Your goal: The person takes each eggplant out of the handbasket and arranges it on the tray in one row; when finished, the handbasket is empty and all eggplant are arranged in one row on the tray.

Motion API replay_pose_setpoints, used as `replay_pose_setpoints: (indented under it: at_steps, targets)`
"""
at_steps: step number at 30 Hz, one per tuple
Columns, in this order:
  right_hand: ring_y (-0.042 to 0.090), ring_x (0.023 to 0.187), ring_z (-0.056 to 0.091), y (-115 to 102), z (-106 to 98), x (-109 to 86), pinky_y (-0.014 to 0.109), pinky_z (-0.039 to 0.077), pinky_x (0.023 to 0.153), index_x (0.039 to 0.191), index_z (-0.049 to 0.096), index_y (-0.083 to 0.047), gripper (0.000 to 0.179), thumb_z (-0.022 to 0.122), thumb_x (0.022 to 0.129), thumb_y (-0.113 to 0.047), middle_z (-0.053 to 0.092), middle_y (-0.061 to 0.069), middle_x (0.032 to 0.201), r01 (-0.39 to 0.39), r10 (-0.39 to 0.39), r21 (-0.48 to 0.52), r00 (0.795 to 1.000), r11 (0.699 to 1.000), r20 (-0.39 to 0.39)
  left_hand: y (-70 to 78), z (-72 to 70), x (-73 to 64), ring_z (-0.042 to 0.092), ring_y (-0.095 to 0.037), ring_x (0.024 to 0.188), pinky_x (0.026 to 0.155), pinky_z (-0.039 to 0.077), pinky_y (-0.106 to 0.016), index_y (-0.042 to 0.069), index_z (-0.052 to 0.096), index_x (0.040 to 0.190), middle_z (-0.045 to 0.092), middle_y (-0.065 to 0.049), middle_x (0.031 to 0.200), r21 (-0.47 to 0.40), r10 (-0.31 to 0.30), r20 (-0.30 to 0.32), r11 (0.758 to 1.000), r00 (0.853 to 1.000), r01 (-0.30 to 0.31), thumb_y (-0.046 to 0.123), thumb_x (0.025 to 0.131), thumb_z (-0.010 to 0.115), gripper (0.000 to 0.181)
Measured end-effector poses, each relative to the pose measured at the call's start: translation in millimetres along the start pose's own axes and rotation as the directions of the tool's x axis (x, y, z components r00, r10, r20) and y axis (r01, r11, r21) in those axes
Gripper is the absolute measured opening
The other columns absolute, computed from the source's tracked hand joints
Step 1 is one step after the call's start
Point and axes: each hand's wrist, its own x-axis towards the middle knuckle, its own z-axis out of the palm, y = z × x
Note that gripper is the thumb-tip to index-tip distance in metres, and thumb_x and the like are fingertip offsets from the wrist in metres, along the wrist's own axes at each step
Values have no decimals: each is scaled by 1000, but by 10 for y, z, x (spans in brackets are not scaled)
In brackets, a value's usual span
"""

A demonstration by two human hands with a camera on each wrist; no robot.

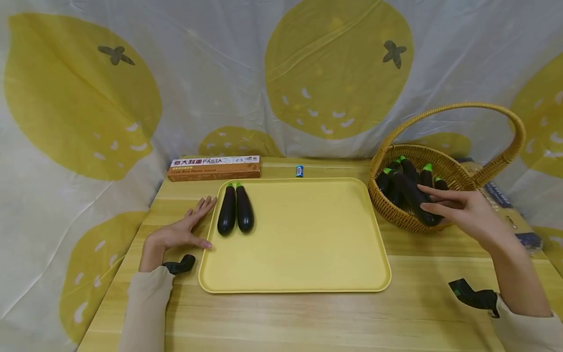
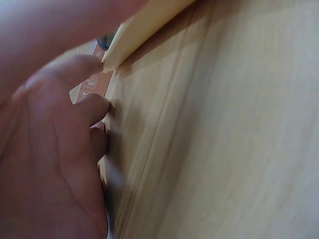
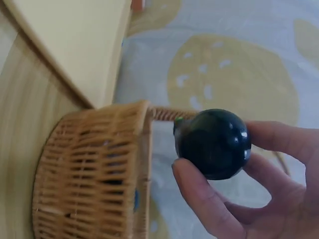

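With thumb and fingers my right hand (image 1: 462,212) grips the thick end of an eggplant (image 1: 413,198) over the wicker basket (image 1: 398,217). In the right wrist view that eggplant (image 3: 213,144) shows its round dark end, level with the basket's rim. Several more eggplants with green tops lie inside the basket. My left hand (image 1: 182,232) rests at the left edge of the yellow tray (image 1: 299,244), fingers spread, thumb at the rim. Two eggplants, the left one (image 1: 226,212) and the right one (image 1: 244,210), lie side by side on the tray, green ends pointing away.
Behind the tray's left corner lies a pasta box (image 1: 215,168). A small blue packet (image 1: 299,171) sits behind the tray's middle. The basket's tall handle (image 1: 462,105) arches above it. Right of the basket lies a flat package (image 1: 512,215). A lemon-print curtain (image 1: 220,73) hangs behind.
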Motion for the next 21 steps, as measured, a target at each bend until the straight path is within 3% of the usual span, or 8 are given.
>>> replay_pose_setpoints:
  at_steps: [1, 3, 5, 9, 10, 12, 16, 21]
  targets:
    - [17, 74, 69, -31, 13, -35, 28, 54, 64, 153, 53, -16, 54, 65, 103, -35, 61, -35, 113, 15, -15, -3, 1000, 1000, 2, 6, -2, 5, -31, -44, 154, 118, -26, -71, 10, -1, 168, -24, -19, 171, 4, 4, 1, 1000, 1000, -4, 18, 84, 87, 121]
    - [17, 70, 64, -114, 65, -86, 29, 50, 60, 152, 55, -17, 52, 65, 103, -32, 67, -26, 105, 51, -51, -17, 999, 999, 19, 10, -4, 12, -30, -44, 154, 118, -26, -71, 9, -1, 167, -24, -20, 171, 14, 7, 3, 1000, 1000, -7, 19, 84, 87, 121]
    - [13, 77, 63, -216, 143, -113, 30, 48, 58, 151, 56, -21, 51, 66, 103, -32, 71, -10, 114, 78, -77, -36, 996, 996, 33, 13, -3, 16, -30, -44, 154, 118, -25, -71, 9, -1, 167, -24, -20, 170, 13, 4, 4, 1000, 1000, -4, 18, 84, 86, 121]
    - [21, 113, 64, -469, 351, -78, 27, 48, 65, 150, 57, -27, 50, 67, 101, -36, 66, 16, 139, 118, -114, -66, 991, 991, 70, 7, 0, 15, -31, -42, 154, 118, -27, -69, 10, -1, 168, -25, -18, 171, 3, -3, 0, 1000, 1000, 3, 18, 84, 86, 121]
    - [25, 123, 62, -532, 414, -55, 28, 49, 71, 150, 57, -28, 51, 68, 101, -37, 62, 18, 145, 127, -122, -67, 989, 990, 78, 9, 0, 17, -31, -42, 155, 119, -27, -69, 11, -1, 168, -25, -17, 171, 1, -6, -2, 1000, 1000, 6, 18, 84, 86, 121]
    - [34, 128, 59, -647, 560, 17, 30, 50, 79, 149, 58, -27, 51, 69, 100, -39, 60, 17, 147, 146, -142, -49, 986, 988, 92, 8, 1, 23, -30, -41, 155, 119, -27, -68, 12, 0, 168, -24, -16, 171, 5, -8, -6, 1000, 1000, 9, 18, 84, 87, 121]
    - [35, 127, 61, -836, 923, 239, 34, 56, 80, 147, 61, -24, 51, 70, 99, -38, 61, 13, 147, 167, -170, 35, 980, 985, 108, 10, -4, 23, -29, -41, 156, 120, -25, -68, 12, 0, 168, -24, -16, 172, 19, -11, -7, 1000, 1000, 11, 19, 84, 87, 121]
    - [32, 124, 65, -1044, 1414, 549, 42, 64, 85, 146, 62, -22, 50, 72, 98, -33, 62, 14, 146, 124, -155, 184, 974, 975, 165, 1, 0, 23, -29, -41, 156, 120, -25, -68, 12, 0, 168, -23, -17, 172, 23, -8, -9, 1000, 1000, 9, 19, 83, 87, 122]
